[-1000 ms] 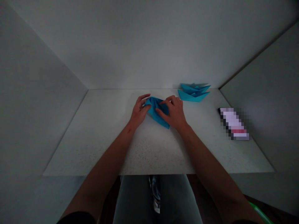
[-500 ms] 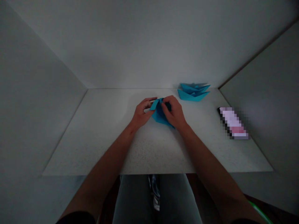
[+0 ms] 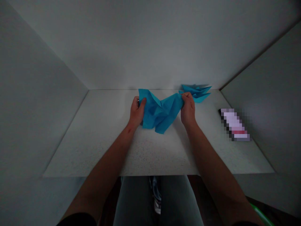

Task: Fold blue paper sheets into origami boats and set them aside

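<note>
A creased sheet of blue paper (image 3: 162, 111) is spread between my two hands above the table, its folds opened out and its lower edge hanging. My left hand (image 3: 138, 109) pinches the sheet's left side, thumb on the front. At the upper right corner, my right hand (image 3: 188, 106) grips the paper in closed fingers. Just behind that hand, two blue paper boats (image 3: 199, 94) stand close together near the back wall; the hand partly covers the nearer one.
The pale speckled table (image 3: 103, 135) meets a white wall (image 3: 150, 44) at the back and side panels left and right. A phone (image 3: 235, 124), its screen blurred out, lies at the right edge. My legs (image 3: 138, 201) are below the front edge.
The compact folded blue paper has been pulled open into a wide creased sheet. My hands have moved apart, the left slightly leftward and the right toward the paper boats.
</note>
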`<state>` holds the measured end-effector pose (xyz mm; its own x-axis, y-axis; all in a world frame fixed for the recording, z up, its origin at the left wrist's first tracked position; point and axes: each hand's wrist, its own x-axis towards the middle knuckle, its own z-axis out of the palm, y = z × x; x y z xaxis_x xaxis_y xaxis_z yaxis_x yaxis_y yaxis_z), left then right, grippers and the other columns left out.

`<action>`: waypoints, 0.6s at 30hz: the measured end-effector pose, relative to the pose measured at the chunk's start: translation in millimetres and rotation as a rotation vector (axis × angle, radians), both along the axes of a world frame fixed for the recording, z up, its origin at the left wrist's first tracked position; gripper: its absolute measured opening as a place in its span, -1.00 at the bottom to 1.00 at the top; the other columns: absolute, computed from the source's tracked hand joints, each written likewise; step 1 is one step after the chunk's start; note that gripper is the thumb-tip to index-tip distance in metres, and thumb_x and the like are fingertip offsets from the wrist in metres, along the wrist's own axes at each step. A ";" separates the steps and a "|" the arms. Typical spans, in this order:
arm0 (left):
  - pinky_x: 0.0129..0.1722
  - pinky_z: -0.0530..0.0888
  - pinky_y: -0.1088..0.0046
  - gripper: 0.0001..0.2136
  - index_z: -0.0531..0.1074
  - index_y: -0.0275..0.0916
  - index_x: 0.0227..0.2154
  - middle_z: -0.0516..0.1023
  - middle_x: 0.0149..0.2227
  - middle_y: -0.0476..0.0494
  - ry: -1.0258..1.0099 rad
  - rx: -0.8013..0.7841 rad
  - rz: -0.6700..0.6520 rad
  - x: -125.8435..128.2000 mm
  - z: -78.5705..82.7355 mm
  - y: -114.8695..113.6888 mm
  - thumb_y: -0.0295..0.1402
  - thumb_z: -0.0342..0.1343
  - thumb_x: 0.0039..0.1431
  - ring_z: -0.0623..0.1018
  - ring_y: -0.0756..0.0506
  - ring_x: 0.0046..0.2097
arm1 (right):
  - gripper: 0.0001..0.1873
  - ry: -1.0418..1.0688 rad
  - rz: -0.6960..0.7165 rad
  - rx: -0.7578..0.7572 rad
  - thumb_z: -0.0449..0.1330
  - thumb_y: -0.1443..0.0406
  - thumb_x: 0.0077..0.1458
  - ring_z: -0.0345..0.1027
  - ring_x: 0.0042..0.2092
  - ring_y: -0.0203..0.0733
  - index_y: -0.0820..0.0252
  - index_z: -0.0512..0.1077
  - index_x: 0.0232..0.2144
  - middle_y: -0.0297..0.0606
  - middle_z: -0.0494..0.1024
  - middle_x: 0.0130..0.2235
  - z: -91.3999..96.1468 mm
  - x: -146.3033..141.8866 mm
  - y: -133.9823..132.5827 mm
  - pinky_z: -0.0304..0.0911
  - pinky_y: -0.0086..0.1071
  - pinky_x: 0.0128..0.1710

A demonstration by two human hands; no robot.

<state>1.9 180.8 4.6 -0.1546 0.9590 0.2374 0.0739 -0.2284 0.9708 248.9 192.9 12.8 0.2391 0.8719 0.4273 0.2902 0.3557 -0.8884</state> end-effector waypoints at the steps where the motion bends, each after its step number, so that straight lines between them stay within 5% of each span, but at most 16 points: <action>1: -0.33 0.49 0.42 -0.60 0.36 -0.08 -0.18 0.48 -0.33 0.00 -0.019 -0.003 0.003 -0.8 -1.1 1.7 0.16 0.16 0.43 0.49 -0.06 -0.33 | -0.42 0.001 -0.020 -0.007 -0.06 -0.30 0.42 0.26 -0.33 -0.10 0.00 0.24 -0.31 -0.35 0.20 -0.37 -0.3 1.6 0.7 0.32 -0.24 -0.31; 10: -0.38 0.43 0.43 -0.44 0.33 -0.08 -0.16 0.50 -0.34 -0.01 -0.030 0.014 0.144 -17.9 -3.7 11.7 0.35 0.16 0.31 0.50 -0.07 -0.35 | -0.40 0.063 -0.200 -0.009 0.09 -0.34 0.33 0.33 -0.20 -0.10 0.02 0.33 -0.24 -0.34 0.31 -0.29 -6.2 14.4 8.0 0.35 -0.23 -0.18; 18: -0.19 0.52 0.37 -0.69 0.48 -0.11 -0.21 0.66 -0.22 -0.13 0.164 0.043 0.187 -46.3 3.5 17.7 0.01 0.33 0.35 0.62 -0.15 -0.19 | -0.34 -0.036 -0.228 0.033 0.14 -0.40 0.27 0.32 -0.30 -0.13 0.03 0.37 -0.19 -0.36 0.34 -0.34 -1.0 38.8 11.3 0.32 -0.25 -0.29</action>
<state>-44.4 198.6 8.1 -0.2846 0.9057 0.3142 0.2748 -0.2369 0.9319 287.7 204.2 11.8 0.4121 0.7825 0.4667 0.3981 0.3061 -0.8648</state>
